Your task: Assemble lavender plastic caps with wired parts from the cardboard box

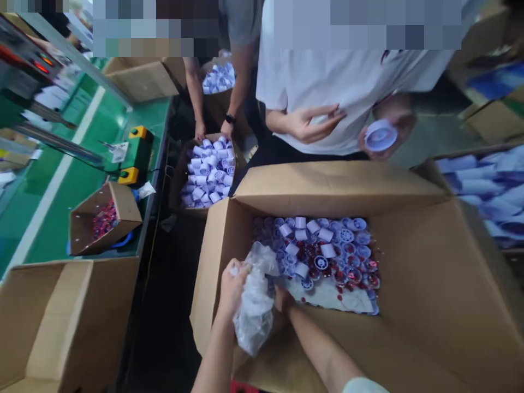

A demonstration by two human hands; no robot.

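Observation:
A crumpled clear plastic bag (254, 311) hangs over the left part of a large open cardboard box (421, 262). My left hand (232, 286) is closed on the bag's left side. Close against its right side is my right hand (282, 297); those fingers are mostly hidden, so I cannot tell whether they grip the bag. Beyond my hands, many small white round plastic caps (327, 250) lie in the box, some upright and some tipped over. Small shiny red pieces (352, 274) are scattered among them. A white sheet (327, 295) shows at the near edge of the caps.
A person in a white shirt stands across the box, holding a white round part (380, 135). Another person's hands grip a carton of white caps (208, 172). On the green bench (151, 117) are a yellow-buttoned control box (137, 155) and a small carton (126, 204).

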